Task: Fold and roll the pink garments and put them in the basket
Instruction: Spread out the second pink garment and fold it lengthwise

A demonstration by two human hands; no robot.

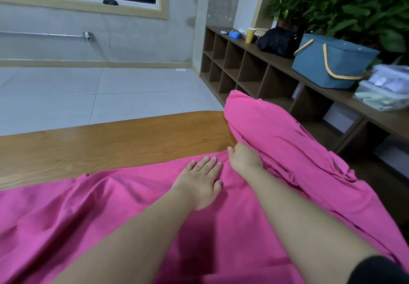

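A pink garment (124, 213) lies spread over a wooden table (106, 137), one part raised in a bunched fold at the table's right end, beyond which more cloth hangs off the edge. The likeliest slip: that overhanging weight could drag the cloth sideways or undo the fold if the grip loosens. The left hand (199, 179) rests flat on the cloth, fingers straight, pinning it; the right hand (243, 157), just beside it, has its fingers curled into the raised fold, holding it up. The blue basket (332, 62) sits well apart on a shelf (276, 62) to the right.
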